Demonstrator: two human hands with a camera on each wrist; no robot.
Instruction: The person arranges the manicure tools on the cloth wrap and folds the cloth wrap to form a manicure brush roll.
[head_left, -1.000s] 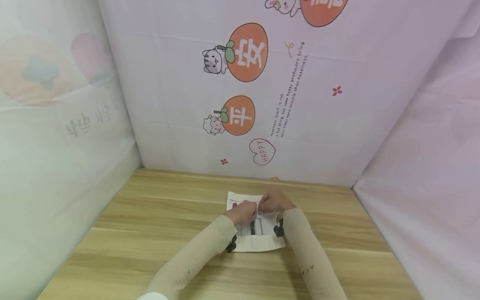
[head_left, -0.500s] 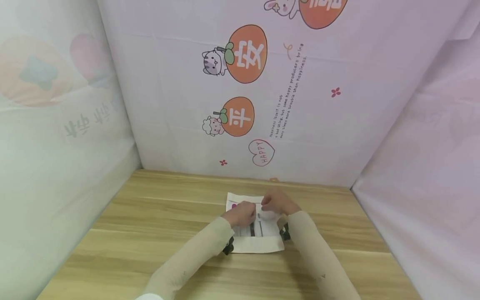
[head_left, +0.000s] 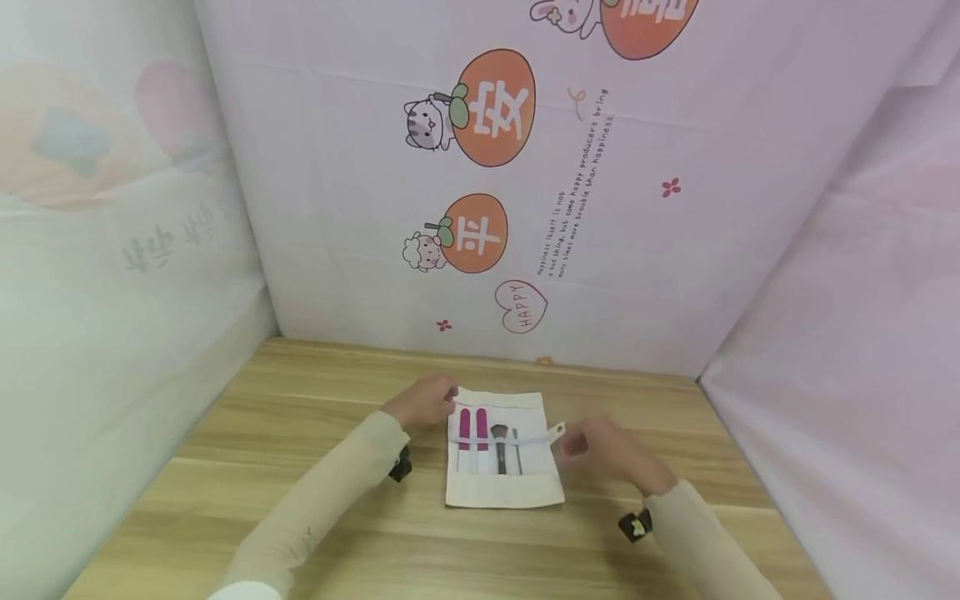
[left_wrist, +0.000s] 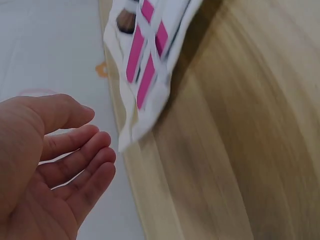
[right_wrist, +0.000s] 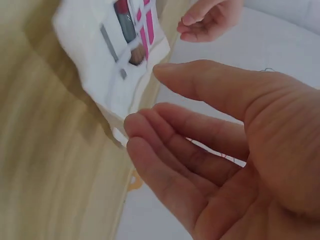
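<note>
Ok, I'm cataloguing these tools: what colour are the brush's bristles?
The brush bristles are brown, best seen in the left wrist view.

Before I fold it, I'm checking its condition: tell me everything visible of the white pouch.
The white pouch looks like cloth and lies open on the table. Its near edge forms a band; above, a strip crosses two pink-topped sticks, a dark brush and a thin dark stick. A small tab juts from its right edge. The left hand is by its far left corner, the right hand near the tab; contact is unclear.
</note>
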